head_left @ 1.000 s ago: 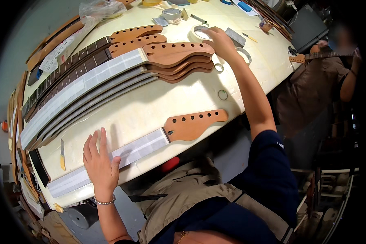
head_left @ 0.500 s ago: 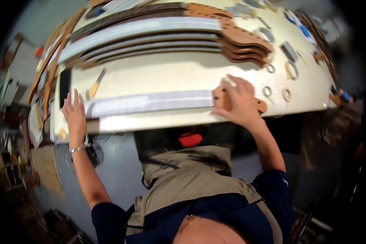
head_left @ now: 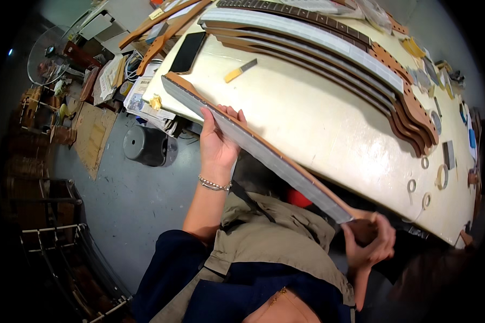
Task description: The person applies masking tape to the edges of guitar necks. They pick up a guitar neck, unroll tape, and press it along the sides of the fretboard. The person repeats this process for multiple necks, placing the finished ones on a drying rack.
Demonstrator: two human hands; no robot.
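Two hands lift one long guitar neck off the pale surface, left hand curled around its middle, right hand closed on its headstock end, more necks stacked beyond the left hand.

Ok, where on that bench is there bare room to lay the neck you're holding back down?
The widest bare patch is the cream bench top between the held guitar neck and the row of necks, right of the yellow-handled scraper. The right end is crowded with tape rolls and small parts; the far-left corner holds a black phone.
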